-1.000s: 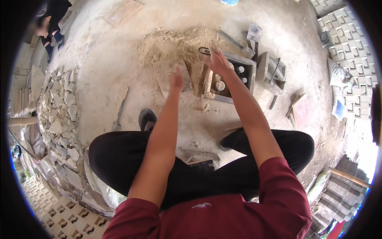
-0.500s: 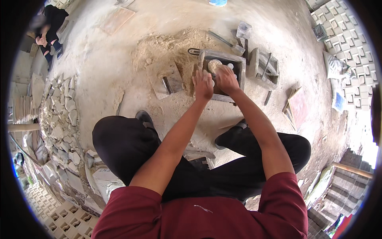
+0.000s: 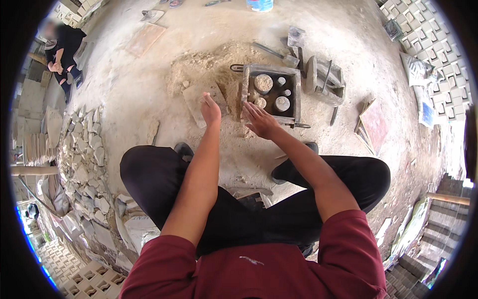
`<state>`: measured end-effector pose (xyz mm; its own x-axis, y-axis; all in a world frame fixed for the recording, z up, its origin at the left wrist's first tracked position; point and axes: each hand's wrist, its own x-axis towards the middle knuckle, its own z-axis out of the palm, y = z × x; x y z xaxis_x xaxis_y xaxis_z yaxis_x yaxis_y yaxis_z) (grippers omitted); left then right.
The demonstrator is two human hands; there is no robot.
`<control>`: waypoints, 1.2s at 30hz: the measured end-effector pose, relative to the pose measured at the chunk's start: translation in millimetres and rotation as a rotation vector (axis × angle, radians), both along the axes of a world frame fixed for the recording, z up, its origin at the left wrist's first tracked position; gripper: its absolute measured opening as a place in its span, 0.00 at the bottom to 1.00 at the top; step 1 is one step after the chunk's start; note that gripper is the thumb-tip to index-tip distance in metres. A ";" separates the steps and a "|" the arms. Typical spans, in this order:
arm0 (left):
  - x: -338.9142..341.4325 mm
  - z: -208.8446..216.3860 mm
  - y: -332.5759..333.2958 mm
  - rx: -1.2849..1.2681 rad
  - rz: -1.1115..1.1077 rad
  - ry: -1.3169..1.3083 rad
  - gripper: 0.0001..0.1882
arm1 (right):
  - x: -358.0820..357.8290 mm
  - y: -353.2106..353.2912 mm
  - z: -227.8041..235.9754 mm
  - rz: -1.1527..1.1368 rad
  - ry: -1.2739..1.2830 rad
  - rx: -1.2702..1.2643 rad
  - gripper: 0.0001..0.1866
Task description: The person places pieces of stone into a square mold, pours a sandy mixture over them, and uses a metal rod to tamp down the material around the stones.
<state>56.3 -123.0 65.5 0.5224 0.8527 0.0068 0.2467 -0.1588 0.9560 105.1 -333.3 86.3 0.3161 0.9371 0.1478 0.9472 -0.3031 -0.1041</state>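
Observation:
My right hand [image 3: 262, 121] reaches over the near left corner of a grey box-shaped mould [image 3: 246, 87], its fingers stretched out flat and nothing in them. Inside the mould stand a large sand-topped cylinder [image 3: 263, 83], a grey cylinder [image 3: 282, 103], a smaller sandy one [image 3: 260, 102] and two small pale pegs [image 3: 282, 81]. My left hand [image 3: 211, 110] is left of the mould, seen edge-on above a dusty flat board [image 3: 191, 99]. Its fingers look extended, with no object visible in them. It covers the part of the board where a dark bar lay.
Loose sand [image 3: 199, 65] is heaped beyond the board. Right of the mould are a hammer-like tool [image 3: 286, 59], a shovel-like tool [image 3: 296, 40] and a second grey mould [image 3: 323, 82]. Broken pieces [image 3: 82, 164] pile up at left. Another person [image 3: 64, 50] sits at the far left.
Both hands have left the inside of the mould. The left has moved left over the board; the right has come back toward me and left, exposing the cylinders. The view has shifted slightly.

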 end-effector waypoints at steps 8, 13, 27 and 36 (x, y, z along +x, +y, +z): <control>-2.9 4.5 -23.5 0.222 -0.454 0.216 0.30 | 15.2 -24.4 18.1 -0.040 -0.041 0.027 0.30; 11.4 2.0 -51.8 0.280 -0.440 0.007 0.26 | 48.4 9.4 25.2 -0.327 0.430 0.244 0.24; 43.4 -0.8 -55.2 0.648 -0.880 0.238 0.27 | 93.1 8.8 -6.8 -0.364 0.498 -0.132 0.37; 39.7 10.2 -76.4 1.002 -1.013 0.650 0.27 | 96.9 13.5 34.4 -0.572 0.562 -0.472 0.45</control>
